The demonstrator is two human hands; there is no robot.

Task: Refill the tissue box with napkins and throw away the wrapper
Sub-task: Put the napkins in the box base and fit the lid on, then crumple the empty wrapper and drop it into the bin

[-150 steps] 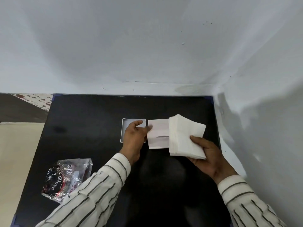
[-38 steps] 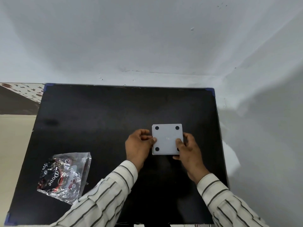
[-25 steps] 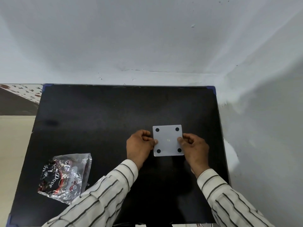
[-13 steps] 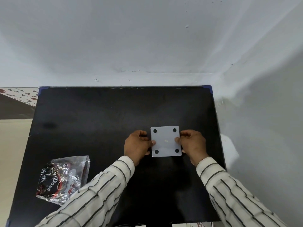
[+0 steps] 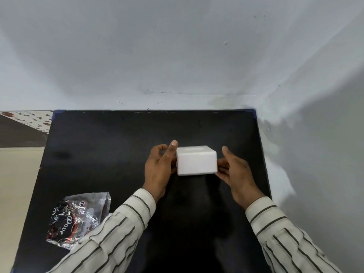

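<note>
Both hands, the left hand [image 5: 158,168] and right hand [image 5: 235,171], clasp opposite sides of the white tissue box [image 5: 196,160] upright on the black desk [image 5: 98,146], the crumpled wrapper [image 5: 75,217] lying well apart at front left.

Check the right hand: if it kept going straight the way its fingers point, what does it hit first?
The right hand has its fingers pointing left at the white rectangular tissue box. They look already at its right side, so the box comes first; actual contact is hard to judge.

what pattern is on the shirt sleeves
Thin dark stripes on off-white sleeves, seen clearly in the head view.
</note>
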